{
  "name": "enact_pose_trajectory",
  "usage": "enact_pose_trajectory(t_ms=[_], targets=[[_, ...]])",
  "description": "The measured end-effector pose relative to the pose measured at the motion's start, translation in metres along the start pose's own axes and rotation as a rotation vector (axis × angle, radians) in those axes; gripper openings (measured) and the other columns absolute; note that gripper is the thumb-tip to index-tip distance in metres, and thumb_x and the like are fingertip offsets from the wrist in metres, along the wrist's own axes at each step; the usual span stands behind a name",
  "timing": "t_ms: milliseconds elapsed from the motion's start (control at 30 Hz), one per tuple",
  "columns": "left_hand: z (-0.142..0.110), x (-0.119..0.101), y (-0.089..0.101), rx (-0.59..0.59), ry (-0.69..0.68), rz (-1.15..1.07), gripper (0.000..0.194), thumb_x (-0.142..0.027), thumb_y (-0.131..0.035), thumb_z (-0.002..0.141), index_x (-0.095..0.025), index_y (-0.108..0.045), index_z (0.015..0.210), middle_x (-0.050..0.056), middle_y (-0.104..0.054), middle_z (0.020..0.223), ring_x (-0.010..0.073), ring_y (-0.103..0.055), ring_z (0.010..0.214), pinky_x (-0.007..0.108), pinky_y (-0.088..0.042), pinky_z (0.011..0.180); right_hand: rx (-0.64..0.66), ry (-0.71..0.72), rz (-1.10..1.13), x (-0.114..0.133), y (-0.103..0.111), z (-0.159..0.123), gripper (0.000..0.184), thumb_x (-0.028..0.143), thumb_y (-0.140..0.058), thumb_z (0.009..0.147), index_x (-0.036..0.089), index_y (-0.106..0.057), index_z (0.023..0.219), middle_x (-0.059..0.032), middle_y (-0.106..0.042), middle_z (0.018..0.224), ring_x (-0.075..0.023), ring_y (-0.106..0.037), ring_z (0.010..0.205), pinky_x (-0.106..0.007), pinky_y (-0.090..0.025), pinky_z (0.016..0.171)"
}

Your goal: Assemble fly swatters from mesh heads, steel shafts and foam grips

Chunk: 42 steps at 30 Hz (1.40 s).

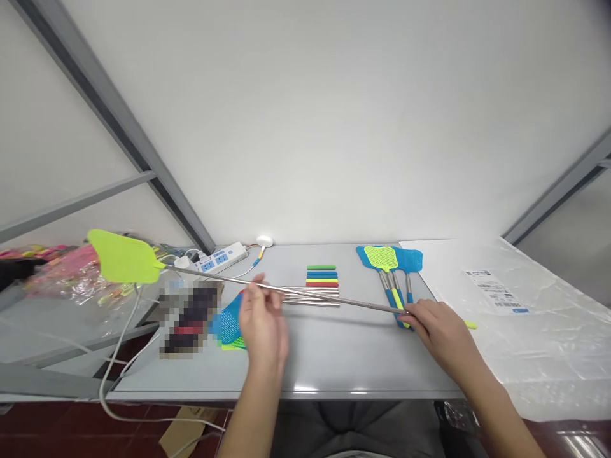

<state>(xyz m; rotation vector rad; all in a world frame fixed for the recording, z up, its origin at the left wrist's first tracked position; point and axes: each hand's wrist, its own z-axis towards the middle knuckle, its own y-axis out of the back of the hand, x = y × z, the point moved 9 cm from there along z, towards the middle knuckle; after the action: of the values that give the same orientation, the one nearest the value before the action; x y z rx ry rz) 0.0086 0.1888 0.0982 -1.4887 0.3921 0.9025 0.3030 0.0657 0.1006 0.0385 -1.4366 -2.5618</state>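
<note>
Left hand (pixel 261 318) and right hand (pixel 436 331) grip a flyswatter (pixel 126 257) over metal rods (pixel 315 303) beside coloured tubes (pixel 321 275).

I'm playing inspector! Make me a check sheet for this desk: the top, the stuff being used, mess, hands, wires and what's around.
Surface: grey table, shiny along its near edge.
Job's things: yellow-green fly swatter held up; metal rods and coloured tubes mid-table; more swatters at right; blue mesh partly behind the left hand.
Clutter: labelled plastic wrap at right; pink plastic bags at left.
Hands: left pinches the fly swatter's shaft partway along; right hand grips it, farther from its head.
Cables: power strip at back left; white cable drooping below the table.
Surroundings: pale wall; grey metal frame.
</note>
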Motion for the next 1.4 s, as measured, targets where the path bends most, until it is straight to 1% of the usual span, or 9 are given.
enact_pose_trajectory(t_ms=[133,200,433,600,700,833,1000,1200,1400], targets=[[-0.043,0.059,-0.022,0.223,0.272,0.2,0.039,-0.051,-0.064,0.084,-0.015,-0.067,0.099,-0.003,-0.049,0.063,0.0074,-0.045,0.057,0.02,-0.04,0.062,-0.018,0.016,0.001,0.022,-0.005,0.008,0.027,0.035,-0.046,0.098,0.018,-0.064,0.09,-0.0047,-0.064,0.076,-0.0174,-0.058,0.071,-0.03,-0.035,0.067],[-0.054,0.069,-0.028,0.287,0.282,0.267,0.039,-0.052,-0.061,0.086,-0.014,-0.067,0.095,-0.003,-0.05,0.063,0.0081,-0.045,0.057,0.022,-0.039,0.06,-0.037,0.032,-0.002,0.03,-0.005,0.012,0.026,0.035,-0.047,0.098,0.018,-0.065,0.09,-0.0045,-0.065,0.076,-0.0172,-0.058,0.071,-0.03,-0.035,0.067],[-0.018,0.04,-0.025,0.174,0.159,0.19,0.033,-0.05,-0.062,0.086,-0.017,-0.061,0.083,-0.005,-0.049,0.056,0.0075,-0.045,0.05,0.021,-0.036,0.057,-0.038,0.029,-0.03,0.014,-0.003,0.012,0.027,0.032,-0.043,0.1,0.017,-0.063,0.089,-0.0037,-0.065,0.074,-0.0165,-0.057,0.066,-0.028,-0.035,0.063],[-0.003,0.033,-0.034,0.201,0.145,0.148,0.03,-0.047,-0.063,0.086,-0.017,-0.061,0.082,-0.005,-0.047,0.057,0.0071,-0.045,0.05,0.02,-0.036,0.056,-0.015,0.035,-0.068,0.007,0.001,0.017,0.025,0.03,-0.044,0.099,0.018,-0.062,0.086,-0.0021,-0.063,0.071,-0.0161,-0.054,0.065,-0.028,-0.034,0.062],[-0.002,0.041,-0.04,0.268,0.173,0.137,0.029,-0.045,-0.06,0.089,-0.017,-0.062,0.083,-0.005,-0.045,0.061,0.0069,-0.045,0.053,0.021,-0.037,0.058,-0.058,0.033,-0.058,-0.002,0.005,0.022,0.024,0.03,-0.044,0.099,0.018,-0.062,0.088,-0.0023,-0.062,0.072,-0.0161,-0.054,0.066,-0.028,-0.034,0.064],[0.014,0.057,-0.046,0.38,0.261,0.178,0.026,-0.042,-0.06,0.089,-0.016,-0.065,0.088,-0.004,-0.045,0.064,0.0073,-0.046,0.055,0.021,-0.036,0.058,-0.125,-0.058,-0.071,-0.032,0.004,0.017,0.016,0.03,-0.049,0.097,0.019,-0.061,0.099,-0.0039,-0.065,0.085,-0.0184,-0.059,0.08,-0.032,-0.037,0.075],[0.052,0.058,-0.033,0.365,0.227,0.198,0.023,-0.038,-0.064,0.086,-0.016,-0.066,0.085,-0.003,-0.047,0.065,0.0082,-0.049,0.055,0.022,-0.037,0.059,-0.242,-0.229,-0.037,-0.064,-0.007,-0.004,0.021,0.03,-0.051,0.095,0.02,-0.059,0.112,-0.0059,-0.063,0.094,-0.0214,-0.059,0.088,-0.036,-0.04,0.078],[0.056,0.063,-0.018,0.396,0.274,0.263,0.024,-0.04,-0.057,0.09,-0.017,-0.064,0.087,-0.003,-0.048,0.063,0.0095,-0.049,0.052,0.023,-0.035,0.053,-0.318,-0.408,0.274,-0.071,-0.025,-0.01,0.019,0.029,-0.054,0.092,0.022,-0.06,0.108,-0.0034,-0.054,0.087,-0.0165,-0.056,0.073,-0.03,-0.046,0.066],[0.054,0.074,-0.012,0.398,0.299,0.323,0.031,-0.044,-0.051,0.093,-0.017,-0.062,0.082,-0.003,-0.049,0.058,0.0097,-0.048,0.047,0.024,-0.035,0.052,-0.343,-0.406,0.435,-0.071,-0.034,-0.02,0.017,0.032,-0.06,0.088,0.021,-0.063,0.101,-0.0012,-0.052,0.079,-0.0158,-0.053,0.065,-0.03,-0.046,0.063]])
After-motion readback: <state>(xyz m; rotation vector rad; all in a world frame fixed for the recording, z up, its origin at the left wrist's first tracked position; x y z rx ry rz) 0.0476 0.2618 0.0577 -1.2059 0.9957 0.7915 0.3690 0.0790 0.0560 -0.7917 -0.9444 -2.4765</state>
